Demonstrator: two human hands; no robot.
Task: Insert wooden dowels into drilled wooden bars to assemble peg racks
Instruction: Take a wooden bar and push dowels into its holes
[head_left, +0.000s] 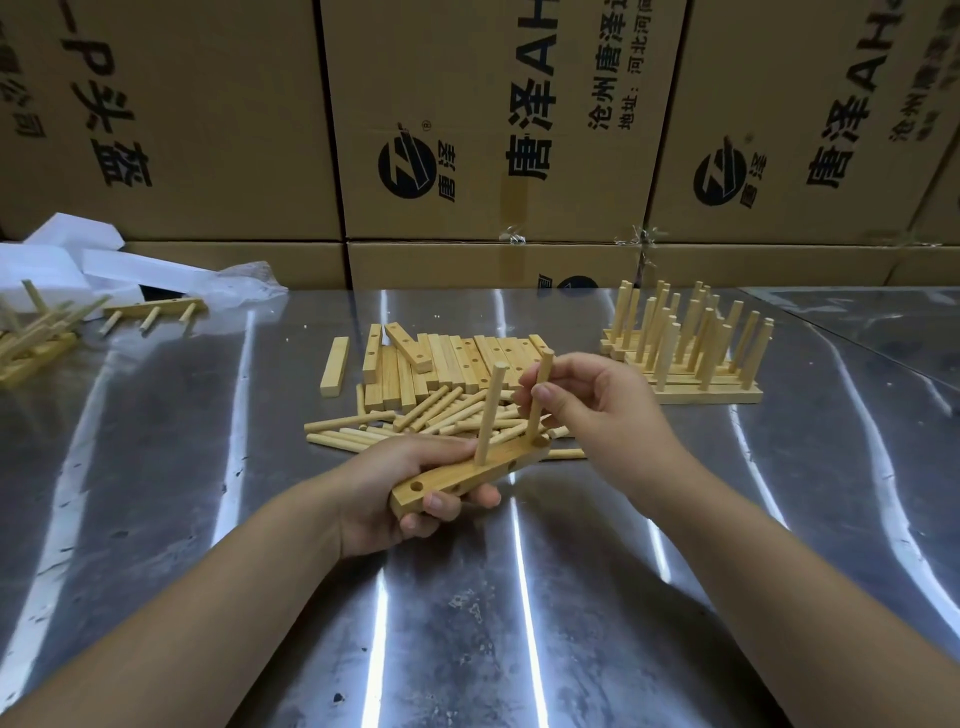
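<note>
bar (467, 474) gripped in my left hand (400, 493) above tabletop (467, 634), long axis near-left to far-right | my right hand (597, 410) pinching dowel (538, 395) upright at bar's far-right end, seating depth unclear | near-left hole (416, 487) empty | loose dowels (410, 423) just beyond bar, nearer my right hand

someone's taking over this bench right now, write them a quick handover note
Left hand grips the bar from below, above the table.
Right hand pinches a dowel upright, its lower end at the bar's far-end hole; how deep it sits cannot be told.
Done: the middle dowel stands in the bar; finished racks are stacked at the far right.
Left: press the held dowel home, then fill the empty near-end hole.
Supply: loose dowels and spare bars lie just beyond the hands.
</note>
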